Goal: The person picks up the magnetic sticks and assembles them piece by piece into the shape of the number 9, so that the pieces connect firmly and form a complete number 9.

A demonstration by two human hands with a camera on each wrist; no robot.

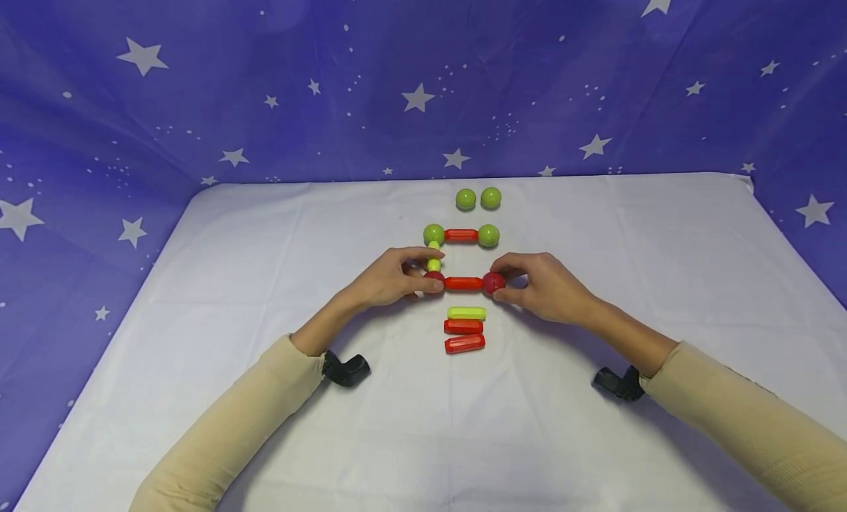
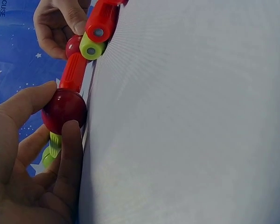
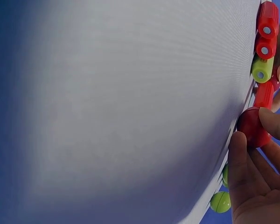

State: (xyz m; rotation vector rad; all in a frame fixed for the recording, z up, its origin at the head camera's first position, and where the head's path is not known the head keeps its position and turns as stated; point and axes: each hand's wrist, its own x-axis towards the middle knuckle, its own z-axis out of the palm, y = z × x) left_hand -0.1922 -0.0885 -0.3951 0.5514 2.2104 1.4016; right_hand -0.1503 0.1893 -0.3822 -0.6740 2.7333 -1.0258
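My left hand (image 1: 395, 278) pinches a dark red ball (image 2: 64, 111) between thumb and fingers. A red rod (image 1: 463, 284) runs from that ball to a second dark red ball (image 1: 493, 283), which my right hand (image 1: 545, 285) grips with thumb and fingertips. From the left red ball a yellow-green rod (image 1: 434, 256), partly hidden by the left fingers, leads back to a green ball (image 1: 433, 235). Another red rod (image 1: 461, 235) joins that green ball to a second green ball (image 1: 488, 236), making a shape with its right side unjoined.
Two loose green balls (image 1: 466, 198) sit at the back of the white-covered table (image 1: 265, 225). Nearer the person lie a loose yellow-green rod (image 1: 466, 313) and two red rods (image 1: 465, 343), with metal discs on their ends. A starry blue cloth (image 1: 370, 70) hangs behind.
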